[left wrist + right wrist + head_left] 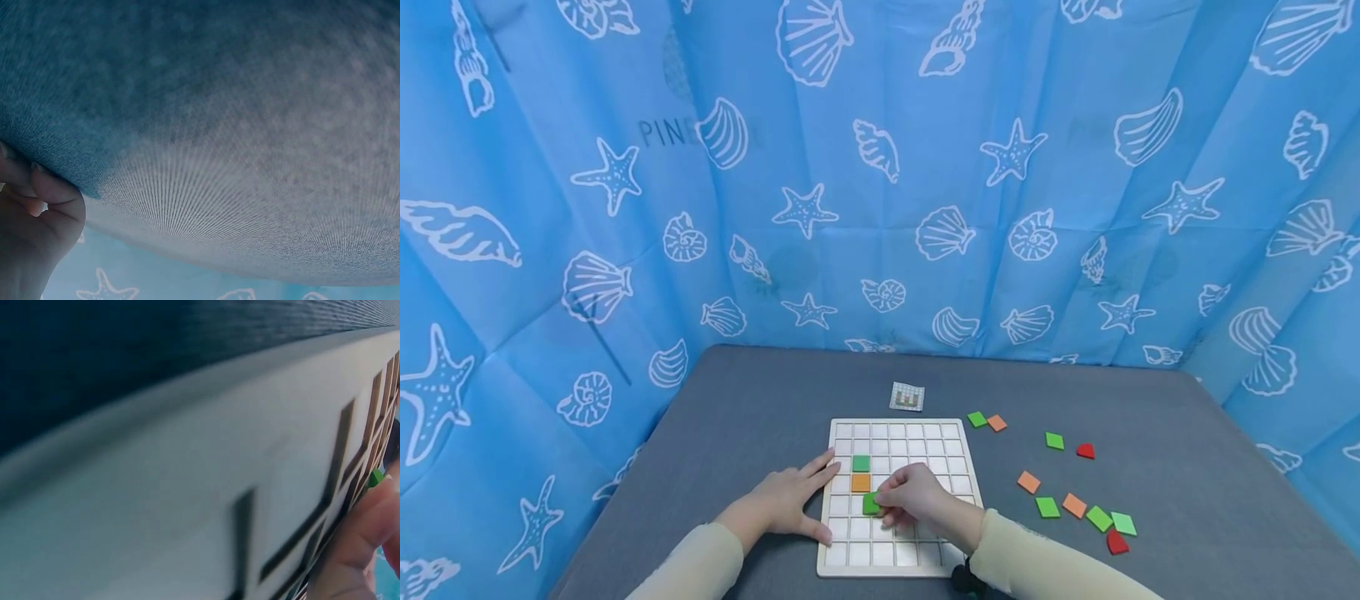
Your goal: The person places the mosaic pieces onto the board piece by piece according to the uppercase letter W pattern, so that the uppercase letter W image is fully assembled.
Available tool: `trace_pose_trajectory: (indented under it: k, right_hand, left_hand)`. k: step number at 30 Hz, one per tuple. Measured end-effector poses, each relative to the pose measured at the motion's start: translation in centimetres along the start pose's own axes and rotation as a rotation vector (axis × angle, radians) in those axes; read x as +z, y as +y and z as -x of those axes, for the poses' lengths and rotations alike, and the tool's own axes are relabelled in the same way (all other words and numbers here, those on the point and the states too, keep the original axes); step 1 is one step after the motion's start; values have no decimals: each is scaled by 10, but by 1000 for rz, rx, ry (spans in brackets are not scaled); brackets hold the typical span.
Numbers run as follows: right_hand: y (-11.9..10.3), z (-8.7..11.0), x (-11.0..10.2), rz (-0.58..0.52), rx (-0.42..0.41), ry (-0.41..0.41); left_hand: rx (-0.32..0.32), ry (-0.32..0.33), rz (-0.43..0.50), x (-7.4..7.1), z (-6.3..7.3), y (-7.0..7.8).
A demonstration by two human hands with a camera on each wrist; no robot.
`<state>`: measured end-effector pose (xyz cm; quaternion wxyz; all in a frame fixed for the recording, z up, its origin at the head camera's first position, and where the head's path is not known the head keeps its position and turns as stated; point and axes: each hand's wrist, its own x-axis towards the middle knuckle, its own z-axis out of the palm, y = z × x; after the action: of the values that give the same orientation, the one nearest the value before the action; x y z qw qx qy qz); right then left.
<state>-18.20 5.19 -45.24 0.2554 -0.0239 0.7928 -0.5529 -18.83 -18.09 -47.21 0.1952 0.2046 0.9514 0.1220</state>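
A white gridded board point(880, 572) lies on the grey table. My left hand point(786, 500) rests at its left edge, fingers extended and thumb at the rim. Between thumb and fingertips, my right hand point(916, 496) pinches a green square tile point(870, 504) over a cell in the board's left part. Above that, an orange tile point(861, 482) and a darker green tile point(861, 463) sit in cells of one column. In the right wrist view, the fingers point(356, 544) hide most of the green tile point(375, 477).
Right of the board lie loose green, orange and red tiles, among them an orange tile point(1028, 482), a green tile point(1047, 507) and a red rounded piece point(1117, 542). A small patterned card point(907, 397) lies behind the board. A blue seashell curtain point(880, 200) hangs around the table.
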Motion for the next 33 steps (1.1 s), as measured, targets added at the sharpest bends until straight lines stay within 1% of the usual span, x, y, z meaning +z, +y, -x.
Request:
trace_pose_trajectory:
  k: [8,14,21,26,33]
  right_hand:
    - [-4,-2,8,39,1,38]
    - [-3,-3,10,32,10,48]
    - [-3,-2,10,31,19,58]
    - [-2,0,4,22,-4,54]
    - [-5,6,-16,-2,-46,83]
  left_hand:
    - [13,0,9,-1,1,0]
    - [8,-3,14,-2,2,1]
    - [7,-6,16,-1,-1,-1]
    - [8,-11,13,-1,-1,1]
    - [27,-9,16,-2,2,1]
